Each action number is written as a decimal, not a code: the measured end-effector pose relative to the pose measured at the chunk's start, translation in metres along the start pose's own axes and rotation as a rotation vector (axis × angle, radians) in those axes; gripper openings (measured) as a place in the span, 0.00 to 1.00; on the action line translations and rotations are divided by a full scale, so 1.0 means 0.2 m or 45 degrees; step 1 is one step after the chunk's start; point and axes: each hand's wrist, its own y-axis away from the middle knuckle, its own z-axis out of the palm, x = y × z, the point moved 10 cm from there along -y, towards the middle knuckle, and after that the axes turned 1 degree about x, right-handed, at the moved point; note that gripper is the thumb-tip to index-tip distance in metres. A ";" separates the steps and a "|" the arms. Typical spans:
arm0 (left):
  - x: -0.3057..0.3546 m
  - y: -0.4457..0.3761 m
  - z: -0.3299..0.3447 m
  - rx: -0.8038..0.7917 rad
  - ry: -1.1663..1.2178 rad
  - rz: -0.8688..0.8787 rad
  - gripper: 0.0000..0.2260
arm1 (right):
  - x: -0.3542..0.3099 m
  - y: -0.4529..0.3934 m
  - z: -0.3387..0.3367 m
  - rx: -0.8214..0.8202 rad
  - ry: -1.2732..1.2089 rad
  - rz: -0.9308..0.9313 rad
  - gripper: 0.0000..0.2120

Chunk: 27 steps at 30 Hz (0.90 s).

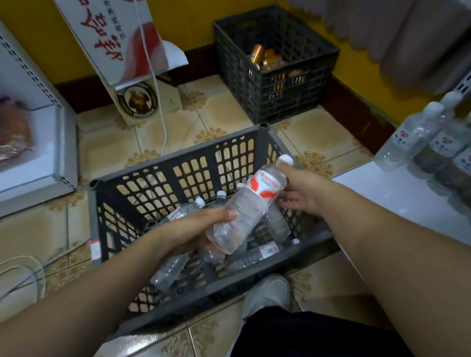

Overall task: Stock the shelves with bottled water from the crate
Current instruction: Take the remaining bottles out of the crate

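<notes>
Head view: both hands hold one water bottle [246,206] tilted over the grey crate [169,167]; the left hand [193,229] curls round its base, the right hand [299,186] grips near the cap. More bottles [254,255] lie below them in the crate. Patterned floor tiles [221,113] and a yellow wall [196,13] lie beyond the hands. Right of the right hand, stocked bottles [439,142] stand on a white shelf [389,191], cut off at the edge. The black crate [280,92] beyond holds blurred cans.
</notes>
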 end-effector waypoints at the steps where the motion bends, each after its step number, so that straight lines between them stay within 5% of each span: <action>1: 0.05 0.05 0.02 -0.026 0.031 0.029 0.18 | -0.07 0.04 0.03 -0.026 -0.087 -0.060 0.17; 10: 0.58 0.54 0.19 0.038 -0.226 0.341 0.22 | -0.51 0.73 -0.09 0.102 -0.212 -0.526 0.19; 19: 1.21 1.19 0.69 0.261 -0.438 1.001 0.20 | -1.00 1.85 -0.39 0.322 -0.022 -1.074 0.18; 24: 1.52 1.35 1.13 0.140 -0.416 1.210 0.23 | -1.09 2.43 -0.67 0.544 0.439 -1.242 0.28; 27: 1.66 1.40 1.43 0.024 -0.458 1.292 0.19 | -1.06 2.61 -0.88 0.538 0.423 -1.175 0.34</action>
